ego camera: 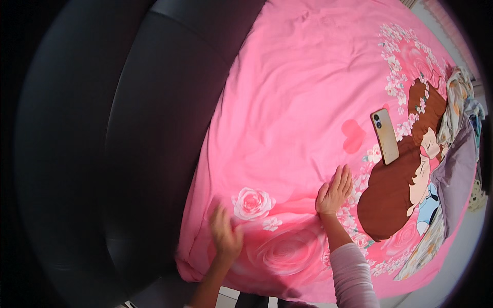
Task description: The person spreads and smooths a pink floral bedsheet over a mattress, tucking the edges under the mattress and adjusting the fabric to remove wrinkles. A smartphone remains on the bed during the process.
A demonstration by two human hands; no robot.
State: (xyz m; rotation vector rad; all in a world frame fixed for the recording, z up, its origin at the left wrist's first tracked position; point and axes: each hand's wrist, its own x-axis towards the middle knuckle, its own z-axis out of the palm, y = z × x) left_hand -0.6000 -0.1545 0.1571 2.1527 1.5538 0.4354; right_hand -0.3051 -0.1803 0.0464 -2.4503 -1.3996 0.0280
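Observation:
A pink printed bed sheet [285,127] with roses, flower garlands, a heart and cartoon figures covers the surface before me, with wrinkles across it. My left hand [225,233], slightly blurred, is over the sheet near its left edge, just left of a printed rose, fingers apart and holding nothing. My right hand [335,192] lies palm down on the sheet, nothing in it, left of the printed brown hair. A smartphone [386,136] in a pale case rests camera side up on the sheet, beyond my right hand.
A black padded headboard or seat back [161,127] runs along the left edge of the sheet. At the right lie a grey-purple cloth [456,173] and a patterned cloth [456,100], bunched up. Pale floor [458,254] shows at the lower right.

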